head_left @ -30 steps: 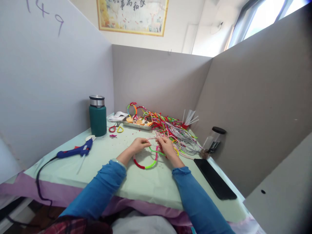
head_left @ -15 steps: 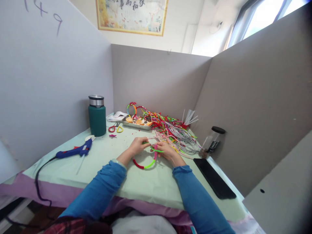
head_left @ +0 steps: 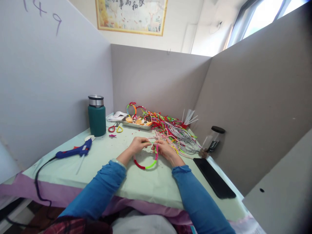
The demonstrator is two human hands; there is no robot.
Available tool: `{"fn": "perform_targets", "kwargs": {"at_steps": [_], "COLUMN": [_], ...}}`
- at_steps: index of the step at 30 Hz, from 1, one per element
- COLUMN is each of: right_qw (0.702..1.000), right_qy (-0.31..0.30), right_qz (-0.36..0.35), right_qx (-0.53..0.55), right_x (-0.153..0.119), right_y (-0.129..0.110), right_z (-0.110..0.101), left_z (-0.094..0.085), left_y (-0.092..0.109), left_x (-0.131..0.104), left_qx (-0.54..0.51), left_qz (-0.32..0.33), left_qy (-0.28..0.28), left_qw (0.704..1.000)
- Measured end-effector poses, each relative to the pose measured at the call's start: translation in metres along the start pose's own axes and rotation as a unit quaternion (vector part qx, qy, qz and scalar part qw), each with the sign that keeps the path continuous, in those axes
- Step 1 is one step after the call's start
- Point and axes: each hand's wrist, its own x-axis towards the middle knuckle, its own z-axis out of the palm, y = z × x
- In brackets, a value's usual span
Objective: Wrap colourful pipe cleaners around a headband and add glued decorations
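Where the tablecloth [head_left: 146, 189] is overhung by both wrists, a colourful ring [head_left: 151, 166] is found between them — its far side is pinched in the fingertips of the left hand [head_left: 138, 145] and right hand [head_left: 166, 150]. Heaped pipe cleaners [head_left: 168, 123] are noted beyond.

My left hand [head_left: 138, 145], my right hand [head_left: 166, 150]: two! One ring [head_left: 151, 165] held, at least one more hoop [head_left: 135, 110] behind; I count one glue gun [head_left: 73, 152], one flask [head_left: 97, 121], one tray [head_left: 136, 125], one phone [head_left: 214, 179], one jar [head_left: 214, 139], pipe cleaners [head_left: 168, 124] too tangled to number!
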Motion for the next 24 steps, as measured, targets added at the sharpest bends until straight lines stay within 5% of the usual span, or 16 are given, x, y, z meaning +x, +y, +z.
{"fn": "perform_targets", "kwargs": {"at_steps": [7, 16, 24], "right_qw": [0.997, 0.997, 0.961], "right_qy": [0.037, 0.023, 0.068], "right_qz": [-0.069, -0.065, -0.206], "right_qx": [-0.011, -0.036, -0.171], "right_x": [0.004, -0.003, -0.001], "right_y": [0.003, -0.004, -0.006], "right_z": [-0.001, -0.001, 0.001], "left_z": [0.001, -0.002, -0.001], "left_y": [0.000, 0.009, 0.007], "left_x": [-0.001, -0.010, -0.009], "left_qx": [-0.074, -0.214, -0.172], "left_qz": [-0.083, -0.141, -0.144], "left_qy": [-0.086, -0.208, -0.191], "left_qw": [0.990, 0.944, 0.956]}}
